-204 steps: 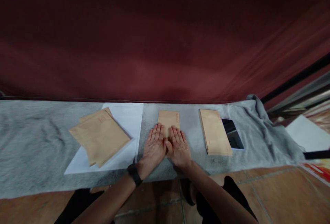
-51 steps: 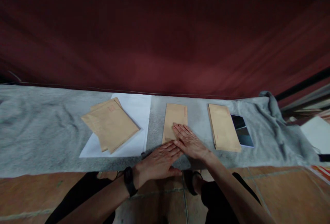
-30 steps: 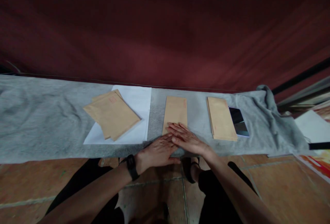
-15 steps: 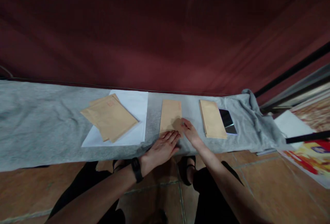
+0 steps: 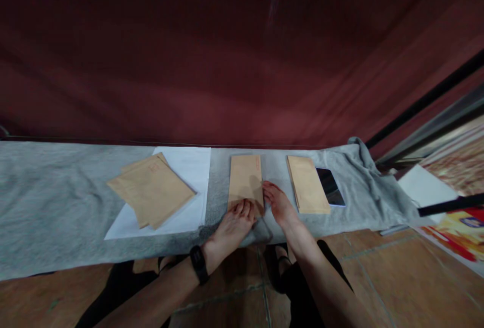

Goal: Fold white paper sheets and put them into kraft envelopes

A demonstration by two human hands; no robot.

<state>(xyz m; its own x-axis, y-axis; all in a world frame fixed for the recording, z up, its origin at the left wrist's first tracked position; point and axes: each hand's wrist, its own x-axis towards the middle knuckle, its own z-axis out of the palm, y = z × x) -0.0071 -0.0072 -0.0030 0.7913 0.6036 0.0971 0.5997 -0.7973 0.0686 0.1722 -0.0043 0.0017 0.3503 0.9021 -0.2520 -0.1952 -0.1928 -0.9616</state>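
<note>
Your L hand bends onto the near end of the middle envelope, can't tell if pinching, w/ your R hand loosely open at its R edge, so uneven pressure on soft cloth might crease or skew it.

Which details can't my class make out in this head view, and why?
All in the head view:
Middle envelope: near end partly under the left hand.
Middle envelope's red print: too small to read.
Phone: left side partly hidden by the right envelope stack.
Poster: cut off by the right picture edge.
</note>
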